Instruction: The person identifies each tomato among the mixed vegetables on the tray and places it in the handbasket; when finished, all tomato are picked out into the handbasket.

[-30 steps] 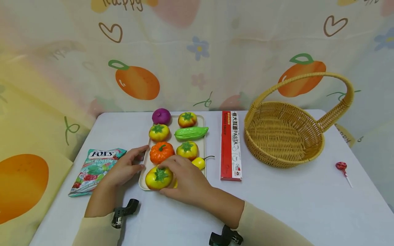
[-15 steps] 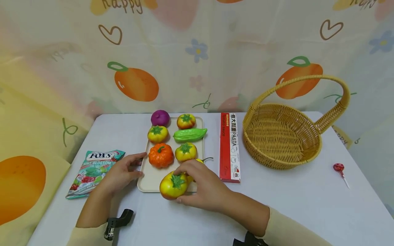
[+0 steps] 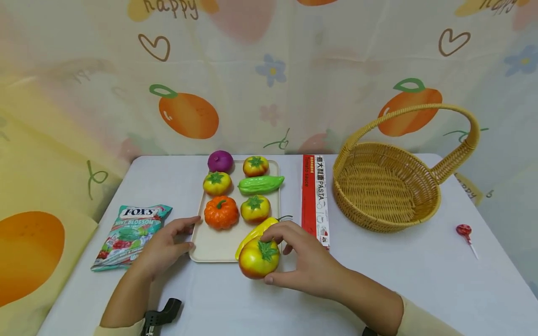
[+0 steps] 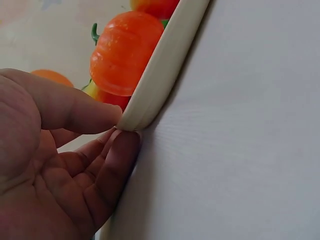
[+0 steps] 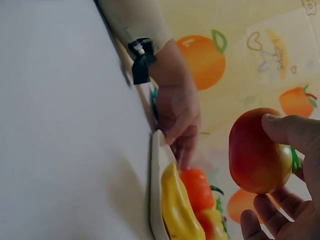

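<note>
Gripping a yellow-red fruit (image 3: 257,259), your right hand (image 3: 313,266) holds it raised by the yellow pepper (image 3: 255,230); your left hand (image 3: 166,249) pinches the left rim of the tray (image 3: 212,248).

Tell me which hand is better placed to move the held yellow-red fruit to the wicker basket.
Probably the right hand: it holds the yellow-red fruit and is nearer the wicker basket, while the left hand pinches the tray at its edge.

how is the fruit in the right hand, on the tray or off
Off: the right wrist view shows the fruit held in the right hand, clear of the tray.
</note>
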Available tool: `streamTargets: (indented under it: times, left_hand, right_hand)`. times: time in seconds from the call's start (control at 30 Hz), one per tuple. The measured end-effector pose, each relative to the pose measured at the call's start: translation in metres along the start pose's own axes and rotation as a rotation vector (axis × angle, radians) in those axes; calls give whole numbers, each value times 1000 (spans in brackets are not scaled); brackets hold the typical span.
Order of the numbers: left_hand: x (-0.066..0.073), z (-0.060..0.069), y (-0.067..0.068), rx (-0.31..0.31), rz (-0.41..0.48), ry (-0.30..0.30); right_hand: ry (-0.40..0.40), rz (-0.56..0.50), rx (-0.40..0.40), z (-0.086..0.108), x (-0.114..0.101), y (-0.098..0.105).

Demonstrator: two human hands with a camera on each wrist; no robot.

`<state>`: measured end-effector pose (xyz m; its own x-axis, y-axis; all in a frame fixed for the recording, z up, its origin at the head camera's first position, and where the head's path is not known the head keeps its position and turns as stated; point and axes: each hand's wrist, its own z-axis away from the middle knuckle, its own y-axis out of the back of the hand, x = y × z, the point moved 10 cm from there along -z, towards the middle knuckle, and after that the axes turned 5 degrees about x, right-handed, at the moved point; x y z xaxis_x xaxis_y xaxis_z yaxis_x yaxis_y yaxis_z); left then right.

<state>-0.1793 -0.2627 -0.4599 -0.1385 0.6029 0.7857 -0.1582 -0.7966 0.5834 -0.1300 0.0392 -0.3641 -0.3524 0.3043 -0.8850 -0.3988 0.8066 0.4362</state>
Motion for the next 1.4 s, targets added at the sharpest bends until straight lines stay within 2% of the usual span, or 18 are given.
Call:
streamTargets:
  times: [0.17, 0.47, 0.67, 0.87, 1.03, 1.2, 1.4]
  left_hand:
    - [1, 3, 1, 29, 5, -37]
    - [-2, 4, 2, 58, 19, -30]
    - [-3, 5, 2, 58, 9, 10]
    - [-3, 5, 0, 54, 25, 35]
    - [-4, 5, 0, 51, 23, 34]
    - [-5, 7, 0, 50, 29, 38]
    - [-6, 8, -2, 57, 33, 61]
  right_hand:
    - [-25, 31, 65, 10, 8, 28]
    - [9, 111, 175, 26, 20, 83]
    - [-41, 218, 167, 31, 27, 108]
    - [-72, 255, 118, 35, 30, 125]
    - [-135, 259, 105, 37, 37, 141]
    - [-171, 217, 146, 40, 42, 162]
    - [-221, 270, 188, 41, 53, 189]
